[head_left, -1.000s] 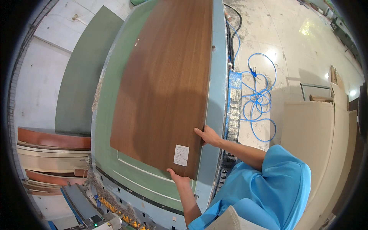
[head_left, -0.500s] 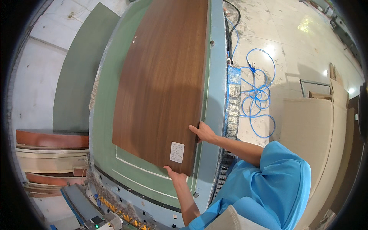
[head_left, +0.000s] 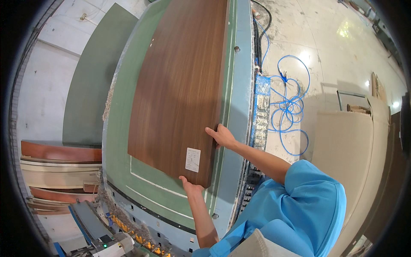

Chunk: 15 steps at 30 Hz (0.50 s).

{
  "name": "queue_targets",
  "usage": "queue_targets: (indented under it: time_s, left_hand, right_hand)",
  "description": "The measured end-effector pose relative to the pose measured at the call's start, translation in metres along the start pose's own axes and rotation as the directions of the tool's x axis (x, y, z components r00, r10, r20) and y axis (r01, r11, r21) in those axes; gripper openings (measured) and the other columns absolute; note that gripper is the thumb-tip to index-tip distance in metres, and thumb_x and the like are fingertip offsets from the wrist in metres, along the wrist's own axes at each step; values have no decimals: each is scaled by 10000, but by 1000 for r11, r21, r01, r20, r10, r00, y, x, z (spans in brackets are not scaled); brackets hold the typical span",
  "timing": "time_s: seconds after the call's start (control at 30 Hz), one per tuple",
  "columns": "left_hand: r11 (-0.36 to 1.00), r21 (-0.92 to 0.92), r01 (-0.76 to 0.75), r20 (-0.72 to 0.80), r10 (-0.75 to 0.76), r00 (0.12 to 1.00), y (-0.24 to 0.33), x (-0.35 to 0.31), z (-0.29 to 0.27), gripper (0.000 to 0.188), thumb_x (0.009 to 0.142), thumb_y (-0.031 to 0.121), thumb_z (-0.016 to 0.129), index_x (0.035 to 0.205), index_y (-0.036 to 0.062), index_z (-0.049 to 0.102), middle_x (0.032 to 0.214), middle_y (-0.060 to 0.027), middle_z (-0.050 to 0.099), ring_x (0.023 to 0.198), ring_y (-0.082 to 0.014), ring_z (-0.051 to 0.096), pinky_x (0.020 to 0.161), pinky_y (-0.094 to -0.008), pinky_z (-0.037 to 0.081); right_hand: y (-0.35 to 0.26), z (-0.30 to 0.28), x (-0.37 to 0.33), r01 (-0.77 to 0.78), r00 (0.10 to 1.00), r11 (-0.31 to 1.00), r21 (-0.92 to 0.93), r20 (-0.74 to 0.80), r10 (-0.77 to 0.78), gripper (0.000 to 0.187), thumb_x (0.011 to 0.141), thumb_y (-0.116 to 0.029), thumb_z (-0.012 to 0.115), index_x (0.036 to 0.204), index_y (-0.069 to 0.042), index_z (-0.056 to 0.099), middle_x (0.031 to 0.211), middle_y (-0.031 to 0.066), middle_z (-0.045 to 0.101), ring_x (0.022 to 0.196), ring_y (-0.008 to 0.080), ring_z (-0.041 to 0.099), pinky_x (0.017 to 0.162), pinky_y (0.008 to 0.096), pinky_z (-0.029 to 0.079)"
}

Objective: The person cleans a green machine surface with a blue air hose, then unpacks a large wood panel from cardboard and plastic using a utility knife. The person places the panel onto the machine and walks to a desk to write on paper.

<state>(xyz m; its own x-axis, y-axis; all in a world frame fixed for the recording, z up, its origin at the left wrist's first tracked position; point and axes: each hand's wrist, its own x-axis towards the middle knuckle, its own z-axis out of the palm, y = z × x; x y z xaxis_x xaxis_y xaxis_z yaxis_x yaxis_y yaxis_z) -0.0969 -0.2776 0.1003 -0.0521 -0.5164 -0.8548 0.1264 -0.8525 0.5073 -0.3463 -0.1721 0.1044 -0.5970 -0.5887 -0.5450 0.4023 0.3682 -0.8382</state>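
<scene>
Lengthwise, the brown board is laid away along the green worktop, its near corner clamped by left hand and right hand.

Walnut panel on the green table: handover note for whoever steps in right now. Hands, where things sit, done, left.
Left hand: grip on the near corner of the brown wood-grain panel, just below its white label.
Right hand: grip on the panel's right long edge.
Panel lies flat on the green machine table, close to the table's right side, both hands bearing on it.
Blue hose is coiled on the floor to the right, apart from the panel.
Done: panel is on the table and held.
Left: final placement; neither hand has let go.
</scene>
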Motion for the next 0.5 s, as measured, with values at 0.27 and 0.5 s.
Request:
queue_targets:
  time_s: [0.27,0.5]
  left_hand:
    - [999,-46,7,78,-3,997,-9,5,6,785,968,715,348,1521,159,370,1566,-99,376,1410,-349,377,1134,-603,301]
    - [989,-140,50,163,-26,986,-17,17,3,794,974,726,280,1506,148,395,1542,-113,409,1407,-343,380,1133,-590,324]
  right_hand:
    - [28,1,17,59,997,998,-26,-46,-61,775,931,-555,605,1161,173,474,954,274,663,784,317,723,539,413,568]
    - [78,48,-17,-87,996,995,56,15,86,697,937,-523,630,1140,124,468,928,206,646,757,271,682,563,378,567]
